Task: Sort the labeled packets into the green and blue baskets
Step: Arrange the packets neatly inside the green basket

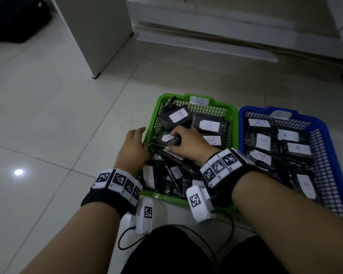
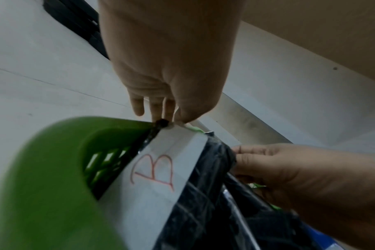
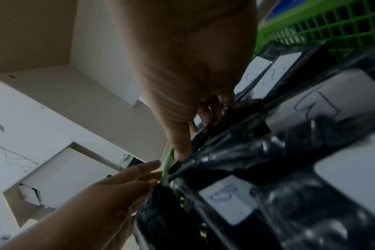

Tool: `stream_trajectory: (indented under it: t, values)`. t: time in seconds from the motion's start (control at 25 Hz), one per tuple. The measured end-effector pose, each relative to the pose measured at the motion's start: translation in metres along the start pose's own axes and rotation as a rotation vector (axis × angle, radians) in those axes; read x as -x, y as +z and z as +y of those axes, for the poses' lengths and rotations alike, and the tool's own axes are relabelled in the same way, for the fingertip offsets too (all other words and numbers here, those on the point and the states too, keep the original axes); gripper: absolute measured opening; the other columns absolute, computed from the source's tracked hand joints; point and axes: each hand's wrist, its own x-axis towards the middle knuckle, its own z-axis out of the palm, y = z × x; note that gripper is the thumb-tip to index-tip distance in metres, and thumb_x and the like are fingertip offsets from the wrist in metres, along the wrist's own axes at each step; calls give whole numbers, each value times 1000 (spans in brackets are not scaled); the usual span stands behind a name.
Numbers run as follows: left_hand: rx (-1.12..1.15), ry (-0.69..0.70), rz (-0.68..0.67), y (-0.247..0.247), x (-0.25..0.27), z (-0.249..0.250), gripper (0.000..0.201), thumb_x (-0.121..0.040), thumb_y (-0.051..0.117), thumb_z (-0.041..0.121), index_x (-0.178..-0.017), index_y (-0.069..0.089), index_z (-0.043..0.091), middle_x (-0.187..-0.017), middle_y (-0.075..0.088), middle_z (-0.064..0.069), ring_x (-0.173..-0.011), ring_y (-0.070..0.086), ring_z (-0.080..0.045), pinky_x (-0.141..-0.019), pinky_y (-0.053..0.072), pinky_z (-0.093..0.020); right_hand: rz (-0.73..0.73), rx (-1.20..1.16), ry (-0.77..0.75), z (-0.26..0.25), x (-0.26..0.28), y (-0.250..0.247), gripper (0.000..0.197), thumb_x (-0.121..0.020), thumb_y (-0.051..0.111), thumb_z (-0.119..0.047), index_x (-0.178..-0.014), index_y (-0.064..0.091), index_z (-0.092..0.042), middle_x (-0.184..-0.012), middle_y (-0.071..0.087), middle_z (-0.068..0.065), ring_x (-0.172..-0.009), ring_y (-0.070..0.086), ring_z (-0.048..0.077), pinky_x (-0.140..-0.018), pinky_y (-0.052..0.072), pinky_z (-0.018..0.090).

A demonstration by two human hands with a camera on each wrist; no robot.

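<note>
On my far left a black bag lies on the tiled floor, and beside it stands a white cabinet panel. My left hand rests against the outer left wall of the green basket, fingers extended and relaxed, grip released and holding nothing; in the left wrist view its fingertips sit right at the basket's rim next to the corner of a packet. Both wrists carry black bands with square printed markers.

The green basket has a paper tag marked B on its far rim and is filled with black packets bearing white B labels. My right hand reaches into this basket from the right, its grip grasping one black B packet near the left wall: fingers curl over the far edge and the thumb presses the near edge. That packet lies on top of the others, inside the green basket.

Touching the green basket on its right side stands the blue basket, holding black packets with white A labels. A pale tag sits on its far rim; I cannot read it. A black cable loops on the floor near my knees.
</note>
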Motion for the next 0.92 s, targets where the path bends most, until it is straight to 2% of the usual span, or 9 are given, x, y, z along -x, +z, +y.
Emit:
stream_trajectory:
  t: [0.12,0.24,0.36,0.44,0.52,0.64,0.72,0.8,0.92]
  values:
    - [12,-68,-106,5,2,1,50,-95,41,8,-144,33,14,-137,50,-16,-120,51,-31,-96,39,-33,133,3,-22,1,-1,7,53,-71,76,-37,-115,51,-21,-116,56,4,-110,50,24,-88,44,33]
    - [41,-84,-98,6,-1,3,51,-95,40,6,-145,32,16,-136,51,-17,-119,52,-31,-95,39,-33,246,-183,135,14,-5,0,68,-68,75,-42,-125,46,-19,-122,49,8,-110,53,24,-88,44,29]
    - [66,19,-36,10,-2,3,55,-89,46,1,-142,37,13,-137,43,-17,-119,48,-32,-101,38,-36,97,-172,236,31,-10,-5,78,-67,71,-58,-129,48,-17,-130,50,10,-116,53,28,-96,46,34]
    - [-17,120,69,14,-4,6,41,-87,53,6,-127,55,15,-128,45,-12,-116,45,-31,-100,41,-44,17,-155,257,30,-11,-2,73,-73,67,-60,-129,50,-17,-134,45,13,-120,50,31,-98,43,35]
    - [-237,141,130,13,-3,13,23,-90,54,27,-108,66,23,-121,48,-1,-113,40,-27,-95,37,-42,46,-212,277,25,-14,4,64,-78,65,-54,-128,49,-18,-134,46,14,-121,49,31,-95,41,32]
    - [-423,90,50,9,-4,23,38,-95,35,46,-97,68,26,-109,59,3,-107,44,-24,-87,29,-40,102,-353,268,20,-16,6,49,-77,70,-36,-119,54,-15,-114,62,7,-106,59,25,-81,44,27]
    - [-423,69,-23,9,-6,29,46,-94,27,56,-97,65,30,-92,66,4,-99,50,-21,-86,27,-39,101,-495,309,21,-14,1,46,-78,68,-22,-120,53,-14,-106,61,4,-96,60,21,-76,45,27]
    - [-360,38,-67,10,-8,34,41,-87,38,66,-99,61,35,-84,67,10,-96,54,-17,-85,26,-37,98,-577,341,25,-9,-8,44,-79,63,-14,-120,49,-16,-99,57,1,-85,56,16,-72,45,27]
    - [-201,-56,-155,13,-14,38,28,-79,59,55,-103,55,41,-87,67,16,-96,60,-15,-90,29,-36,168,-601,331,39,-2,-25,38,-77,62,-13,-112,51,-21,-91,59,-2,-76,59,16,-69,49,31]
